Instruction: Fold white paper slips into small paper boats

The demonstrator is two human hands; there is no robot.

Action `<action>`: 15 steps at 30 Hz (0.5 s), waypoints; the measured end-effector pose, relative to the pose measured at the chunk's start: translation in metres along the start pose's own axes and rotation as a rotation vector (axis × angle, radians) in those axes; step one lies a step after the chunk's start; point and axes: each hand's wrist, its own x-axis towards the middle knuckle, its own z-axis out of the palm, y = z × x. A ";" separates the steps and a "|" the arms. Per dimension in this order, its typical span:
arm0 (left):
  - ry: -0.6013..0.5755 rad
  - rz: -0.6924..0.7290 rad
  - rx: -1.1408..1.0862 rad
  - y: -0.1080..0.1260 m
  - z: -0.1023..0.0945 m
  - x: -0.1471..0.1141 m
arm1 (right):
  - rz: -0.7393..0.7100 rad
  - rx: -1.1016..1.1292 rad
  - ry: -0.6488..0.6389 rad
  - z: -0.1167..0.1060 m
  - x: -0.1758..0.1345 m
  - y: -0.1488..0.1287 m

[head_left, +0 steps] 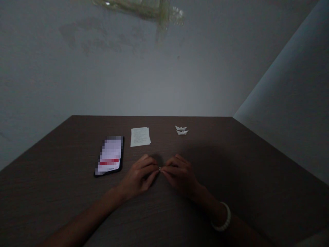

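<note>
Just above the table, my left hand [141, 173] and my right hand [181, 173] meet almost fingertip to fingertip. Both are closed in a pinch on a small piece of white paper [159, 169], apparently folded. Only a sliver of it shows between the fingers, so its shape is hidden. Beyond my right hand stand two small white paper boats [182, 132], one close in front of the other. A short stack of printed paper sheets [140, 137] lies flat beyond my left hand.
A phone [110, 156] with a lit, blurred screen lies left of my left hand. The dark wooden table [246, 164] ends at a grey stained wall [164, 79], with another wall [295, 103] on the right. A pale bracelet [226, 219] circles my right wrist.
</note>
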 end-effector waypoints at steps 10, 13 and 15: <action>-0.028 0.081 0.001 0.002 -0.001 0.000 | 0.065 0.127 0.102 0.003 0.003 -0.004; -0.054 0.077 -0.014 0.003 -0.001 0.000 | 0.084 0.143 0.132 0.004 0.004 -0.006; -0.051 0.082 -0.018 0.003 0.000 0.000 | 0.089 0.140 0.143 0.005 0.004 -0.007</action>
